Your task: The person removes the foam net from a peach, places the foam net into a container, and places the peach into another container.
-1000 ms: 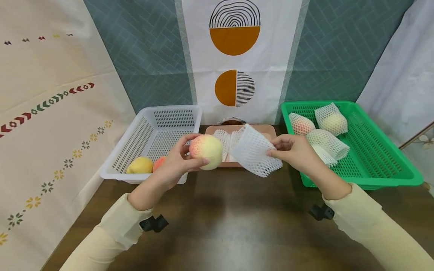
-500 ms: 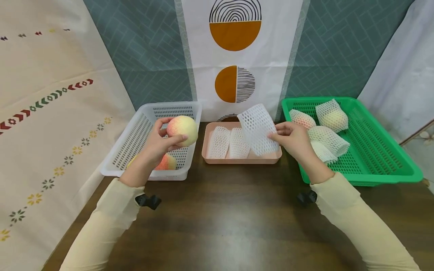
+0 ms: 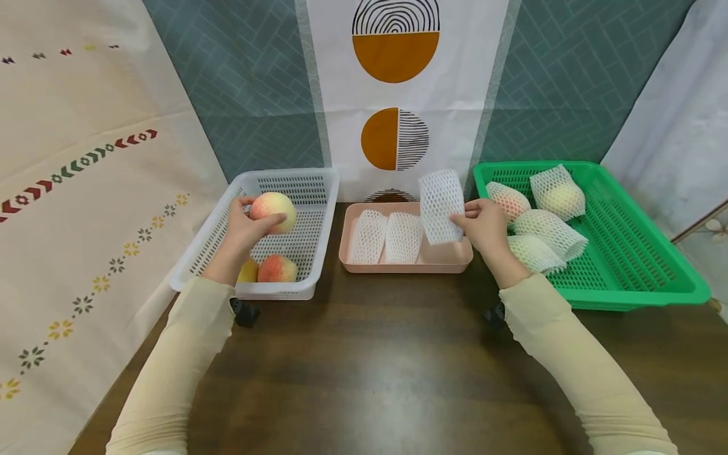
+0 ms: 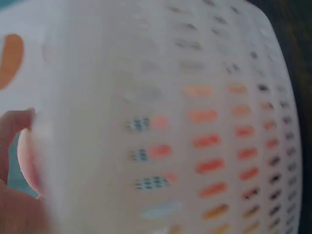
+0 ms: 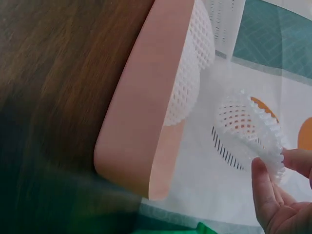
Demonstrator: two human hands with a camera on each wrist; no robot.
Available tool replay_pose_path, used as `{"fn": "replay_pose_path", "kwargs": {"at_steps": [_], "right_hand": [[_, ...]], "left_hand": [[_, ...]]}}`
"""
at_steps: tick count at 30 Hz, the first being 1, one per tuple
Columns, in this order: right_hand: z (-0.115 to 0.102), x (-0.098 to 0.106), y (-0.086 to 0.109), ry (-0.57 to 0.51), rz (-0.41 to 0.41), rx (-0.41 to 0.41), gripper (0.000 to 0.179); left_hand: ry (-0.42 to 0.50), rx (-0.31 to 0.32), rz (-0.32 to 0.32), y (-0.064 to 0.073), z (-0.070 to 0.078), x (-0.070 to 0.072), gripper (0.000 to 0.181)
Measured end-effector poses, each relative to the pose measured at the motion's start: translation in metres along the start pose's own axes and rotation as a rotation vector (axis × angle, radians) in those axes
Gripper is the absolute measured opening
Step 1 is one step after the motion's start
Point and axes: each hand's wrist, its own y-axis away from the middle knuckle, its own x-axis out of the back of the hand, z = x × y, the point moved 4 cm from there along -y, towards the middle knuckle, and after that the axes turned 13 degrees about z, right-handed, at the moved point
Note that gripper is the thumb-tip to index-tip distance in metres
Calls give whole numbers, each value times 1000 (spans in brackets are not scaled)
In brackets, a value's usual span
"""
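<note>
My left hand [image 3: 241, 230] grips a yellow and pink peach [image 3: 275, 212] over the white basket [image 3: 318, 265]. In the left wrist view the basket's slotted wall [image 4: 87, 146] hides most of that hand and fruit. Below the hand, another peach [image 3: 277, 269] and part of a yellow fruit [image 3: 248, 270] lie in the basket. My right hand [image 3: 489, 227] pinches a white foam net sleeve [image 3: 441, 205] by its edge, above the right part of the pink tray [image 3: 406, 268]. The right wrist view shows this net sleeve [image 5: 246, 124] between thumb and fingers.
Two more foam nets, a left one [image 3: 368, 237] and a middle one [image 3: 404, 237], lie in the pink tray. At the right stands a green basket [image 3: 643, 297] with several net-wrapped fruits, one of them a yellow fruit [image 3: 560, 199]. A patterned cloth [image 3: 273, 76] hangs behind.
My left hand has carried the peach leftward and away from me, from near the tray to over the white basket. The right hand has moved the net slightly right, apart from the peach.
</note>
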Motion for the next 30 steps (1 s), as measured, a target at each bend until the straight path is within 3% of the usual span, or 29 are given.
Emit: {"fn": "replay_pose_path", "kwargs": {"at_steps": [6,15,19,25,30], "right_hand": [[4,-10,4,20,-42,-73,37],[10,-28,1,100,6,-70,42],[13,-42,0,152,19,-89,43],[22,-56,0,199,-18,-98,52],[32,-62,1,228,-68,-98,42]], "left_hand": [[-154,-3,57,-13,-21,-2,78],[-291,-47,20,-22,-41,0,78],[-337,-38,10,-27,-48,3,79],[-438,-69,-31,-34,-55,-3,74],[-498,-103,-78,-31,-54,-13,71]]}}
